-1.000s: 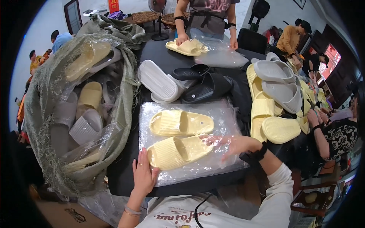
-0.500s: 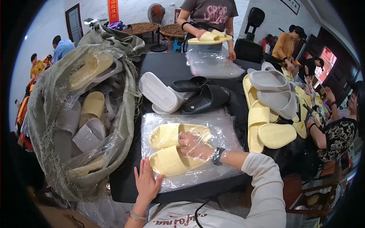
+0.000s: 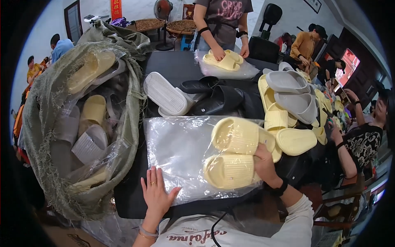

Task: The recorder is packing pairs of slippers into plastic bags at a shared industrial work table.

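The person's left hand (image 3: 158,193) lies flat, fingers extended and thumb spread, on the near left edge of a stack of clear, glossy plastic bags (image 3: 177,144); it grips nothing. The right hand (image 3: 267,164), its bent arm reaching in from the lower right in a white sleeve (image 3: 298,218), has its fingers curled at the right end of a pair of pale yellow ribbed-strap slippers (image 3: 232,171) and appears to hold both, though the grip is partly hidden. The slippers lie side by side over the bags' right half; glare leaves it unclear whether film covers them.

The pair seems partway through handling. Some work looks done: in the frayed grey-green woven sack (image 3: 37,131) at left, yellow and grey slippers (image 3: 91,144) sit in clear plastic. Plenty appears left: beyond the bags lie loose black slippers (image 3: 224,101) and pale grey ones (image 3: 166,94), and at right a heap of yellow and grey slippers (image 3: 296,142), apparently unwrapped. Across the black table (image 3: 133,203), a co-worker's hand (image 3: 218,53) touches another yellow pair (image 3: 228,62) on clear plastic.
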{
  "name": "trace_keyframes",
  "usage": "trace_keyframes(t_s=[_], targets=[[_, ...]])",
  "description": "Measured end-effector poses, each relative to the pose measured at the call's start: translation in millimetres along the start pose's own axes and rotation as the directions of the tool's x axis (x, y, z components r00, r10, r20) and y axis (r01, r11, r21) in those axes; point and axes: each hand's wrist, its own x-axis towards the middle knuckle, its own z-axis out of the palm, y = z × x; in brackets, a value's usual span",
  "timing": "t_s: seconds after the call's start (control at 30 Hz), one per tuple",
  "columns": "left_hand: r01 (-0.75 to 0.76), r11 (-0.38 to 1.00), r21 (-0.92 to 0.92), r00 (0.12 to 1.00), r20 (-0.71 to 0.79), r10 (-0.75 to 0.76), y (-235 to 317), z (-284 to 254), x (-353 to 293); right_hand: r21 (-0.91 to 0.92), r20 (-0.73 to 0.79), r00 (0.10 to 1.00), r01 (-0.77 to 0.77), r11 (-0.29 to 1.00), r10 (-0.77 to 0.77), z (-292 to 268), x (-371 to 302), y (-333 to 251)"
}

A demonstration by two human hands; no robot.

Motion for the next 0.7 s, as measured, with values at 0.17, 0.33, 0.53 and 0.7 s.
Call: trace_keyframes(t_s=[0.17,0.33,0.53,0.7], targets=[[-0.006,1.0,0.028,1.0,0.021,0.005,1,-1,3,0.516,-0.078,0.961,-0.187,0.836,0.264,-20,2,-3],[-0.07,0.995,0.073,0.997,-0.012,0.071,1,-8,4,0.856,-0.127,0.952,-0.037,0.516,0.28,-46,-4,22],[-0.171,0.969,0.177,0.981,-0.055,0.184,1,-15,22,0.413,-0.438,0.882,0.027,0.91,0.173,-74,-30,44],[-0.239,0.969,0.062,0.968,-0.068,0.243,0,-15,54,0.638,-0.318,0.91,-0.001,0.77,0.265,-63,-36,37]])
